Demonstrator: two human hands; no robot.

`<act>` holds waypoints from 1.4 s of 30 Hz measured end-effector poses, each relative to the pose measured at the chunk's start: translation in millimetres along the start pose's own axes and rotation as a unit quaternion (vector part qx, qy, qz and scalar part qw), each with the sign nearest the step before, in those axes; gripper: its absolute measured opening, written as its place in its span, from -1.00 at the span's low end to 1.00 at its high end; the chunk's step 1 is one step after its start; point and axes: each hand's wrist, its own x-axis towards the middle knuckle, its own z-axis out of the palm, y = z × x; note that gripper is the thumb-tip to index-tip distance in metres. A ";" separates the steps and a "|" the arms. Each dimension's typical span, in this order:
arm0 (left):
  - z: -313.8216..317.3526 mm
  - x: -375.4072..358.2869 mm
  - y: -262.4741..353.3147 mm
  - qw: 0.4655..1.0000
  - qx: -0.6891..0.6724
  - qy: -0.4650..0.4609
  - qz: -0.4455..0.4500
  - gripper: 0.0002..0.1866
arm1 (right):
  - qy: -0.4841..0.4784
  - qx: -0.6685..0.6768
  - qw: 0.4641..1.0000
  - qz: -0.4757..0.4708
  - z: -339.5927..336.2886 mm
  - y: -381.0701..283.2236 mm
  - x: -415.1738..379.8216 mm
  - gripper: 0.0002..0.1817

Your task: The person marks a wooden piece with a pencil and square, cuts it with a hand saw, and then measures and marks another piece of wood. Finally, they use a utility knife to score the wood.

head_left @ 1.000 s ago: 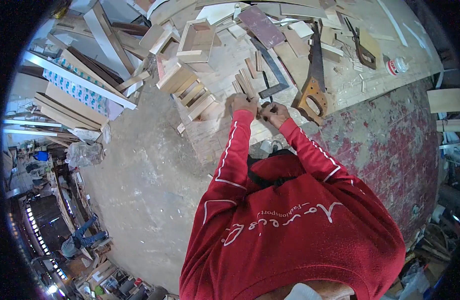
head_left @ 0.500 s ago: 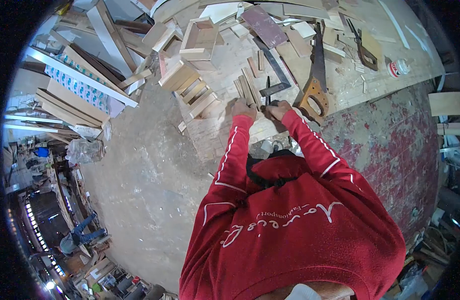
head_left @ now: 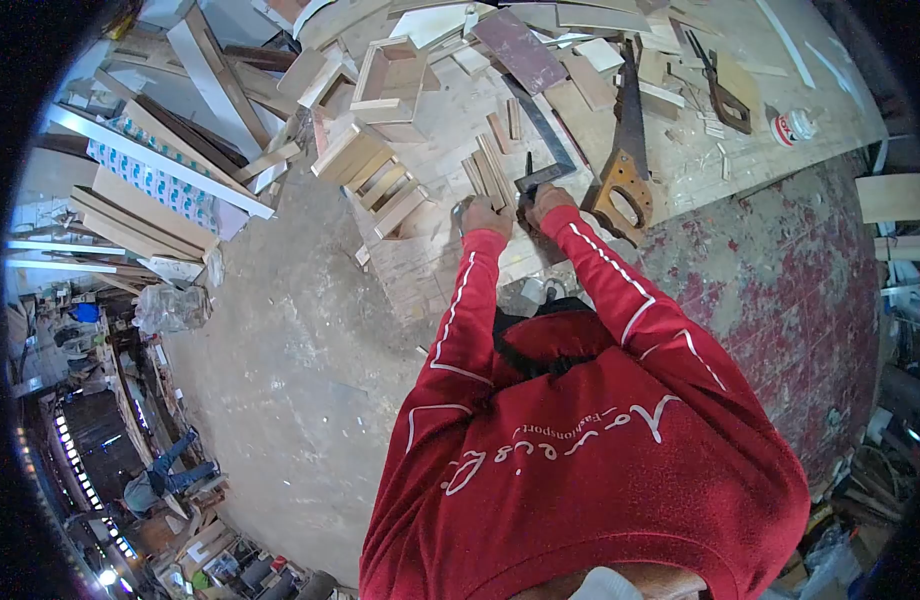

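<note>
My left hand (head_left: 487,217) is closed at the near ends of several thin wooden strips (head_left: 488,172), which lie side by side on the work table. Close by on the right, my right hand (head_left: 550,202) has its fingers curled together around a slender dark tool (head_left: 529,163). Its tip points away from me; its kind is too small to tell. Just beyond that hand lies a dark metal try square (head_left: 557,148). A handsaw (head_left: 625,187) with a wooden handle rests to the right of it.
Small wooden frames and boxes (head_left: 392,85) stand at the table's left. A purplish board (head_left: 520,50) and offcuts lie at the back. On the right are a second saw (head_left: 725,105) and a white-and-red container (head_left: 792,127). Timber (head_left: 170,180) leans at far left; a person (head_left: 160,478) is lower left.
My right hand has moved slightly forward, closer to the try square. My left hand stays by the strips. The view has shifted a little.
</note>
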 end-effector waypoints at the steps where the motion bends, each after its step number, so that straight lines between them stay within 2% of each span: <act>1: 2.3 1.3 -1.5 1.000 -0.010 -0.001 -0.007 -0.53 | 0.000 -0.001 1.000 0.000 2.7 1.1 0.4 -0.45; 3: 4.3 1.2 -4.0 1.000 -0.020 -0.002 -0.016 -0.54 | 0.106 0.015 0.994 -0.015 7.9 -0.6 -2.8 -0.55; 4: 3.9 1.6 -3.7 1.000 -0.005 0.004 -0.007 -0.54 | 0.105 0.014 0.994 -0.017 4.3 0.0 -0.6 -0.55; 5: 3.9 1.7 -3.4 1.000 0.010 0.010 0.002 -0.54 | -0.035 0.092 0.995 0.014 -2.4 3.6 2.8 -0.61; 6: 4.0 0.8 -3.0 1.000 0.009 0.010 -0.001 -0.54 | -0.175 0.167 0.969 0.046 -7.9 7.2 3.5 -0.67; 7: 4.2 -0.1 -2.4 1.000 -0.013 0.014 -0.002 -0.58 | -0.177 0.165 0.969 0.045 -10.4 11.0 0.6 -0.67; 9: 5.2 1.4 -3.2 0.999 -0.036 0.021 -0.004 -0.61 | -0.283 0.316 0.905 0.027 -13.2 20.5 -8.0 -0.75; 11: 8.2 2.7 -6.3 1.000 -0.018 0.023 0.010 -0.59 | -0.281 0.323 0.903 0.022 -14.4 30.0 -16.2 -0.76; 14: 4.5 -0.6 -5.8 0.999 -0.052 0.010 -0.001 -0.51 | -0.436 0.510 0.739 0.052 -16.3 46.3 -19.8 -0.83; 15: 2.7 -2.5 -3.5 0.999 -0.052 0.011 -0.002 -0.51 | -0.437 0.509 0.740 0.052 -17.3 42.9 -24.6 -0.83; 17: -1.5 -5.4 0.5 0.997 -0.069 0.022 -0.005 -0.60 | -0.226 0.615 0.754 -0.055 -15.2 30.2 -33.3 -0.83; 18: 1.1 -5.5 -1.1 0.997 -0.069 0.022 -0.005 -0.60 | -0.127 0.629 0.763 -0.079 -20.4 18.5 -37.5 -0.84; 19: 5.0 -4.9 -3.3 0.998 -0.064 0.029 0.000 -0.61 | -0.127 0.629 0.762 -0.080 -16.6 10.1 -33.5 -0.84; 21: 7.5 -5.1 -2.9 0.998 -0.058 0.035 0.007 -0.61 | 0.082 0.593 0.772 -0.212 -7.9 -0.3 -15.8 -0.82; 22: 5.4 -7.2 0.7 0.997 -0.070 0.032 -0.008 -0.61 | 0.171 0.467 0.843 -0.206 -2.5 1.0 -6.5 -0.82; 24: 5.9 -8.2 3.3 0.996 -0.083 0.031 -0.023 -0.62 | 0.196 0.433 0.856 -0.203 5.2 -3.1 3.8 -0.86; 25: 8.7 -8.3 1.6 0.997 -0.059 0.050 -0.001 -0.62 | 0.220 0.399 0.868 -0.198 6.9 -7.1 5.3 -0.90; 26: 11.9 -7.9 0.4 0.997 -0.036 0.069 0.022 -0.63 | 0.188 0.403 0.882 -0.155 8.5 -7.5 3.8 -0.82; 29: 20.6 -5.0 -0.5 0.997 -0.054 0.054 -0.015 -0.69 | 0.190 0.429 0.864 -0.181 23.8 -8.5 12.1 -0.82; 34: 22.9 -5.0 -1.6 0.997 -0.035 0.073 -0.003 -0.68 | 0.209 0.434 0.859 -0.173 16.4 -18.4 6.1 -0.82; 36: 19.9 -6.5 0.2 0.996 -0.027 0.084 0.002 -0.68 | 0.213 0.366 0.892 -0.160 13.4 -15.7 6.2 -0.82; 39: 18.8 -6.9 4.3 0.997 -0.017 0.069 -0.014 -0.68 | 0.221 0.397 0.872 -0.182 15.3 -15.6 7.3 -0.81; 42: 25.3 -3.3 -0.3 0.996 -0.027 0.084 -0.012 -0.66 | 0.213 0.387 0.883 -0.157 14.7 -14.5 7.3 -0.81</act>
